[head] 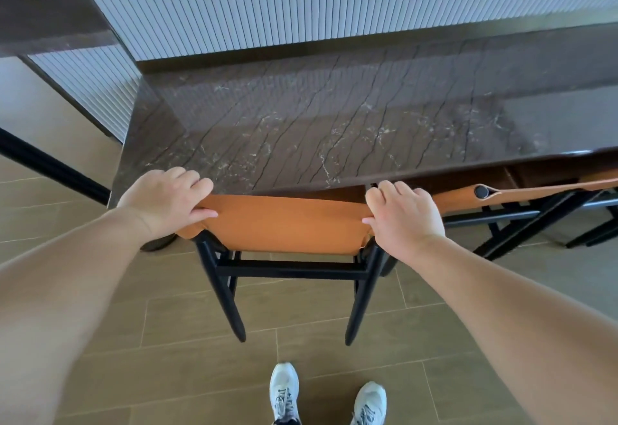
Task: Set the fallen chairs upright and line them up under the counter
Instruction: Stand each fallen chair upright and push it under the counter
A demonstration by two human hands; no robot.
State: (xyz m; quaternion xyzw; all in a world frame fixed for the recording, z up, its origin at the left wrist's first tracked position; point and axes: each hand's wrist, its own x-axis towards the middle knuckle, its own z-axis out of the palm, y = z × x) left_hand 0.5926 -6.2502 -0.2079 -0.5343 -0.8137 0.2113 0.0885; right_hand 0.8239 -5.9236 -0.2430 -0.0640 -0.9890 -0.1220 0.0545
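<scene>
head | shoes [329, 398] on floor | left hand [167, 200] and right hand [403, 220] curled over chair [287, 224] backrest ends, chair upright at bench [334, 123] edge | advice: push evenly, square, level with second chair [535, 197]

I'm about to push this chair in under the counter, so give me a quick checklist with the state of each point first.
1. Left hand grips the left end of the orange backrest: ok.
2. Right hand grips the right end: ok, grip looks even on both sides.
3. Chair upright, both rear legs on the floor: ok.
4. Backrest close to the counter edge and roughly parallel to it: ok.
5. Gap to the neighbouring chair on the right: ok, apart.
6. Seat and front legs free under the counter: cannot tell, hidden.
</scene>
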